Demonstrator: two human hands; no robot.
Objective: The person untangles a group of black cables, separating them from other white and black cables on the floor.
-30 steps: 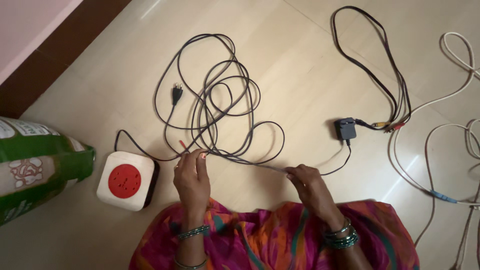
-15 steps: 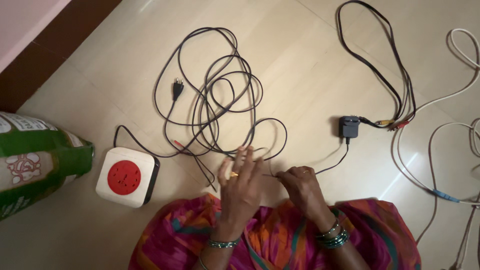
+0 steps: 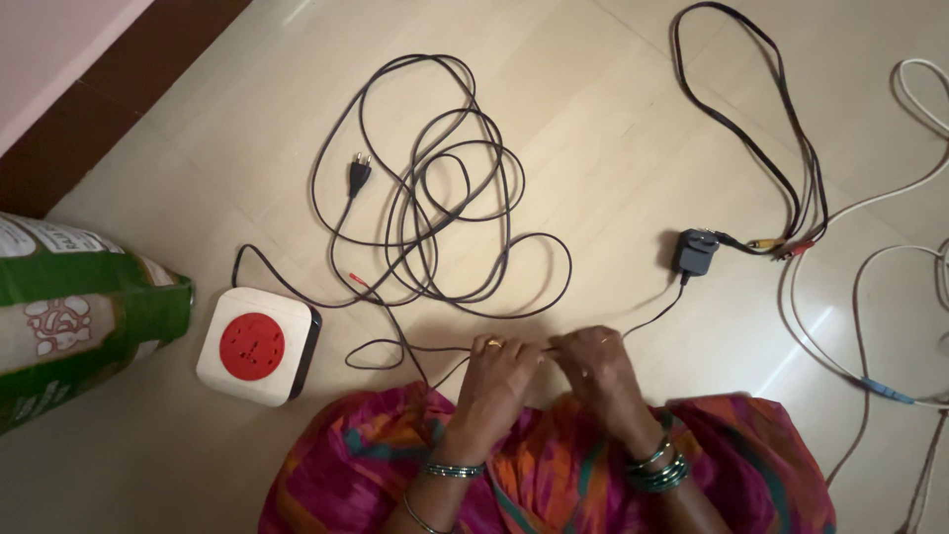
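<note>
Left hand (image 3: 497,371) and right hand (image 3: 593,368) drawn together low in view, knuckles up, fingertips nearly touching, both pinched closed. Bangled wrists angled inward, forearms converging from below over the lap.

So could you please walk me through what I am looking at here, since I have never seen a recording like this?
This is a single view from a camera worn on a person's head, looking straight down at their own two bare hands and a pale tiled floor. There is no machine. The person sits on the floor in a bright pink and orange garment, with bangles on both wrists.

The left hand and right hand are close together, both pinching a thin black cord that runs to a small black adapter.

Beyond the hands lies a loose tangle of black cable ending in a two-pin plug. To the left sit a white socket box with a red round face and a green and white bag. To the right lie another black cable and white cables.
</note>
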